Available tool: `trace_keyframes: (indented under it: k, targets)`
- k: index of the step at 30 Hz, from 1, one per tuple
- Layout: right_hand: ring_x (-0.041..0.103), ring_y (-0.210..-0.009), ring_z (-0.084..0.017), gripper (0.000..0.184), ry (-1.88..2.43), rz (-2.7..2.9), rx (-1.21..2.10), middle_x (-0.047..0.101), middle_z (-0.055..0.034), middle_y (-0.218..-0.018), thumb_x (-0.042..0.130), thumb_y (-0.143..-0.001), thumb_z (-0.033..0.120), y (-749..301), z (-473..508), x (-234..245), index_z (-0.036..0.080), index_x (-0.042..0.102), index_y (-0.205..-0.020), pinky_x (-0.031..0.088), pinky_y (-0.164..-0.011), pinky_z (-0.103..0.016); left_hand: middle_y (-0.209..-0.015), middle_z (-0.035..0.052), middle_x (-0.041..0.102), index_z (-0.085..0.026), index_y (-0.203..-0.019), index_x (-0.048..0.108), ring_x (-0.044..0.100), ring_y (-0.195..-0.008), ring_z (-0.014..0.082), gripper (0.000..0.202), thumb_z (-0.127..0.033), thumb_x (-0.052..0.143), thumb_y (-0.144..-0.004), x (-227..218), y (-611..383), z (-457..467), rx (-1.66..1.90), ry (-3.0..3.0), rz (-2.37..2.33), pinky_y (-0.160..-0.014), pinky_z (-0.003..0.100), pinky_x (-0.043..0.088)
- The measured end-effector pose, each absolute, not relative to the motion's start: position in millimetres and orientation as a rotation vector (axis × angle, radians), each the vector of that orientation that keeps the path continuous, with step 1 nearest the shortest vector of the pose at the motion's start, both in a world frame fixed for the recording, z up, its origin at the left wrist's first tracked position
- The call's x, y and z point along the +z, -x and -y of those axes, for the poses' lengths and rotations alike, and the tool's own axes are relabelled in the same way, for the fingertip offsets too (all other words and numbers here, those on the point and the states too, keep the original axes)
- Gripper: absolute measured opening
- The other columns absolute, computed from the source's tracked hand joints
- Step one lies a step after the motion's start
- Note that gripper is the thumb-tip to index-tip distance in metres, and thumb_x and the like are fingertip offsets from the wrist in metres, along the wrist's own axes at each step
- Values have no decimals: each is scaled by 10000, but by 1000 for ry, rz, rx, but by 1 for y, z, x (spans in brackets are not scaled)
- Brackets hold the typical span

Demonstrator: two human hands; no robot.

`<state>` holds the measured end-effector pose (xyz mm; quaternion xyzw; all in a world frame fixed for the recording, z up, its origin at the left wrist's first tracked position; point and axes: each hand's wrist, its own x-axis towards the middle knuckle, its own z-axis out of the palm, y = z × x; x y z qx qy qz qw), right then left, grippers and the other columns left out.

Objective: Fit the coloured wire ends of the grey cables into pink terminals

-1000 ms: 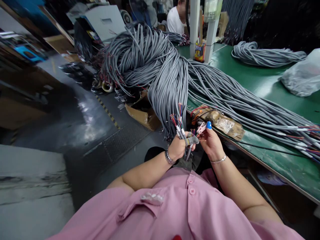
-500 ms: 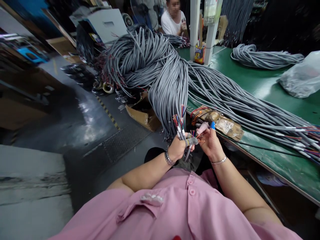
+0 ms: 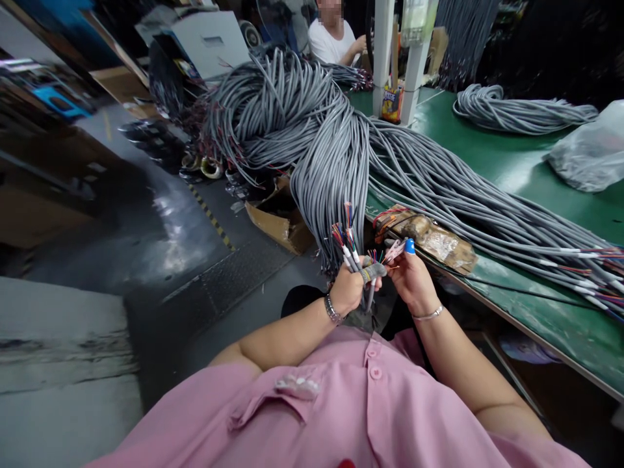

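My left hand (image 3: 351, 286) is closed around several grey cables (image 3: 351, 257), with a grey cover on its thumb. White bands ring the cables near their tops, where thin red, blue and orange wires (image 3: 337, 235) fan out. Close by on the right, my right hand (image 3: 409, 276) pinches at the fine coloured wires (image 3: 375, 256) of another cable end beside the left thumb. A blue cover (image 3: 409, 246) sits on the right thumb. Something pale pink (image 3: 394, 249) shows at the right fingertips; I cannot tell whether it is a finger wrap or a tool.
A big heap of grey cables (image 3: 273, 104) hangs over the edge of the green table (image 3: 492, 159) and runs along it. A taped wooden block (image 3: 429, 237) lies at the edge. A cardboard box (image 3: 277, 227) stands below. Across the table sits a person (image 3: 331, 39).
My right thumb has shifted slightly left and down, and the pink thing at the fingertips has turned. My left hand still grips the cables. The person across has moved an arm.
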<state>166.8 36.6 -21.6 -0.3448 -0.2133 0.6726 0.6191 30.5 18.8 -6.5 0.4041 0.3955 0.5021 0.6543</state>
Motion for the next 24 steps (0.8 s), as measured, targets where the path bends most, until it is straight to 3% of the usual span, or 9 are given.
trace_keyframes:
  k: [6, 24]
  targets:
    - [536, -603, -125, 291, 772, 461, 1519, 638, 1, -695, 740, -742, 480, -166, -40, -26, 200, 663, -762, 458, -549, -258, -463, -3, 563, -141, -581, 592, 494, -414, 94, 313, -382, 777, -656, -8, -35, -21, 1110, -894, -906, -435, 231, 369]
    - [553, -598, -131, 335, 778, 409, 1474, 652, 2, -680, 752, -717, 516, -160, -41, -26, 198, 649, -727, 458, -580, -278, -463, -8, 554, -155, -549, 531, 502, -416, 94, 355, -396, 772, -650, -6, -38, -20, 1078, -941, -971, -430, 223, 365]
